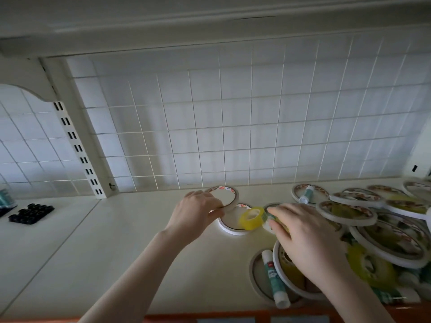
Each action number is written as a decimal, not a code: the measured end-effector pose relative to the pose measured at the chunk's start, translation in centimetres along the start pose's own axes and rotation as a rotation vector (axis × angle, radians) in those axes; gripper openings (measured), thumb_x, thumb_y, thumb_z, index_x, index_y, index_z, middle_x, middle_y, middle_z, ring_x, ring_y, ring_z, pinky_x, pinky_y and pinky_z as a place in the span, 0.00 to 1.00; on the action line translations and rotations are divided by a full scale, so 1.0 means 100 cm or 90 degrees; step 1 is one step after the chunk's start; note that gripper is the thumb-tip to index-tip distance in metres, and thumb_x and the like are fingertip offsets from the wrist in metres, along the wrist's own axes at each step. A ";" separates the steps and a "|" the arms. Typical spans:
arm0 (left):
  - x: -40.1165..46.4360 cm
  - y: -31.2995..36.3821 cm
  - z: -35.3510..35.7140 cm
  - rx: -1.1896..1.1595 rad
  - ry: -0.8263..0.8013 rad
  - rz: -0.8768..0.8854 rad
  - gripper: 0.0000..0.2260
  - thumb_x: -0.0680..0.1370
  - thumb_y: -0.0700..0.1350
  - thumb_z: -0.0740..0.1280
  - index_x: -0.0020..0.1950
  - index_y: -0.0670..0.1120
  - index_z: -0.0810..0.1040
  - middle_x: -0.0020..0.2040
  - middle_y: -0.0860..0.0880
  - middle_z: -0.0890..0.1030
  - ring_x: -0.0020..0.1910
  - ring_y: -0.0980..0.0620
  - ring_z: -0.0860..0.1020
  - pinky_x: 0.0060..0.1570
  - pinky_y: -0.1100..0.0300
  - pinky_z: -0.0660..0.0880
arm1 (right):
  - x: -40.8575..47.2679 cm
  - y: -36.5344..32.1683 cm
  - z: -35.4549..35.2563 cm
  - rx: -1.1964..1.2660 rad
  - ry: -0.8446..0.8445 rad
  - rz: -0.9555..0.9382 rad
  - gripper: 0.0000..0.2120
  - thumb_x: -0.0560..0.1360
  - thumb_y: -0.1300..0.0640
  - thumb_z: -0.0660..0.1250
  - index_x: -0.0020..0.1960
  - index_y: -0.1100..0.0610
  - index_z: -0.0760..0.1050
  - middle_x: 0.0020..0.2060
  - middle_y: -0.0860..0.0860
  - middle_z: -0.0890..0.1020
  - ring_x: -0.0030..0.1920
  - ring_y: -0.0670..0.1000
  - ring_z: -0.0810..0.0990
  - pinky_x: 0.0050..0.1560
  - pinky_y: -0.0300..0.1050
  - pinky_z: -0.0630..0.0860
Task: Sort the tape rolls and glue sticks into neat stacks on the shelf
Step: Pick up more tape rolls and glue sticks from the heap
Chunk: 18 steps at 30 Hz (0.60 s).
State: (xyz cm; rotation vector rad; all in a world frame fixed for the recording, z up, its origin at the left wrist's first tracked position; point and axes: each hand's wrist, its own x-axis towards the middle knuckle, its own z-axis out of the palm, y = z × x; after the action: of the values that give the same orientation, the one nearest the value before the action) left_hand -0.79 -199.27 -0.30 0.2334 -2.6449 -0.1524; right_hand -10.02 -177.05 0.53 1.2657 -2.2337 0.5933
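Nearest the lens, a glue stick (275, 278) lies flat on the shelf (112, 241) below and left of the right hand's fingers, long axis running near-to-far, white cap toward the camera; its label is teal and white with a small red mark, text too small to read. Right hand (310, 241): fingers curled down onto a green-labelled item, likely another glue stick, pointing left toward a small yellow tape roll (253, 217) that stands tilted on edge just beyond the fingertips, its core opening facing the camera. Left hand (198, 210): fingers and thumb pinch the rim of a flat white tape roll (224, 198), held tilted up over a second white roll (233, 223) lying flat directly below the fingertips. Both rolls carry a small red logo on the inner ring, illegible. Right of the right-hand fingers, a loose heap of wide white rolls (373, 213) overlaps yellow rolls, with one more glue stick (306, 194) lying on a far roll, its axis running near-to-far.
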 end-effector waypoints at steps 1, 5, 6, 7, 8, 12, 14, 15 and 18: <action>-0.004 -0.001 -0.004 0.002 0.013 -0.007 0.11 0.73 0.53 0.63 0.41 0.48 0.81 0.35 0.51 0.79 0.39 0.46 0.76 0.40 0.60 0.66 | 0.005 -0.002 0.003 -0.003 -0.018 -0.024 0.09 0.64 0.58 0.76 0.44 0.56 0.82 0.37 0.48 0.82 0.38 0.51 0.80 0.38 0.45 0.79; -0.028 -0.008 -0.021 0.015 0.048 -0.038 0.06 0.72 0.50 0.67 0.40 0.49 0.81 0.35 0.52 0.79 0.37 0.47 0.76 0.38 0.60 0.67 | 0.022 -0.006 0.018 -0.040 -0.108 -0.125 0.06 0.65 0.55 0.76 0.39 0.52 0.80 0.35 0.45 0.79 0.38 0.49 0.78 0.37 0.43 0.77; -0.035 -0.010 -0.024 0.021 0.058 -0.044 0.05 0.71 0.50 0.68 0.39 0.50 0.80 0.34 0.53 0.79 0.36 0.48 0.77 0.37 0.60 0.67 | 0.024 -0.009 0.019 -0.059 -0.140 -0.142 0.05 0.66 0.55 0.75 0.39 0.51 0.80 0.37 0.44 0.79 0.40 0.48 0.77 0.39 0.43 0.76; -0.042 -0.012 -0.027 0.022 0.063 -0.053 0.05 0.70 0.50 0.67 0.38 0.51 0.80 0.34 0.54 0.79 0.35 0.49 0.77 0.36 0.60 0.68 | 0.026 -0.011 0.020 -0.075 -0.175 -0.158 0.02 0.70 0.55 0.72 0.42 0.51 0.80 0.41 0.44 0.79 0.44 0.48 0.76 0.44 0.43 0.75; -0.048 -0.014 -0.030 0.022 0.064 -0.062 0.04 0.70 0.50 0.67 0.38 0.51 0.80 0.33 0.55 0.78 0.34 0.49 0.76 0.36 0.60 0.69 | 0.027 -0.011 0.021 -0.072 -0.202 -0.168 0.03 0.75 0.54 0.66 0.47 0.51 0.79 0.46 0.45 0.79 0.49 0.49 0.75 0.51 0.44 0.72; -0.070 -0.021 -0.037 0.043 0.074 -0.087 0.04 0.69 0.50 0.68 0.37 0.52 0.80 0.32 0.56 0.78 0.33 0.51 0.76 0.33 0.62 0.68 | 0.032 -0.011 0.026 -0.090 -0.212 -0.179 0.09 0.80 0.54 0.56 0.54 0.52 0.75 0.53 0.47 0.74 0.56 0.49 0.69 0.58 0.43 0.65; -0.077 -0.024 -0.039 0.053 0.082 -0.101 0.04 0.69 0.51 0.67 0.37 0.52 0.80 0.32 0.57 0.77 0.33 0.52 0.76 0.32 0.63 0.68 | 0.035 -0.012 0.028 -0.111 -0.223 -0.172 0.10 0.80 0.53 0.55 0.53 0.52 0.75 0.52 0.47 0.73 0.54 0.49 0.69 0.57 0.43 0.65; -0.081 -0.024 -0.039 0.056 0.083 -0.109 0.04 0.69 0.51 0.67 0.38 0.53 0.80 0.33 0.57 0.77 0.33 0.52 0.76 0.32 0.63 0.68 | 0.036 -0.013 0.028 -0.120 -0.231 -0.172 0.10 0.80 0.52 0.55 0.52 0.52 0.75 0.52 0.47 0.73 0.54 0.49 0.69 0.56 0.42 0.65; -0.091 -0.026 -0.040 0.064 0.086 -0.131 0.05 0.70 0.52 0.66 0.38 0.53 0.79 0.33 0.57 0.78 0.34 0.53 0.76 0.33 0.62 0.69 | 0.038 -0.013 0.029 -0.128 -0.252 -0.170 0.11 0.80 0.51 0.55 0.54 0.52 0.74 0.55 0.48 0.72 0.55 0.49 0.69 0.57 0.42 0.66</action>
State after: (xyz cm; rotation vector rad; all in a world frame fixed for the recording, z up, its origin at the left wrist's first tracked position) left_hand 9.36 -200.37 -1.26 0.5319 -2.4926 -0.0685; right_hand -11.18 -181.90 0.73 1.6470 -2.2983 0.0139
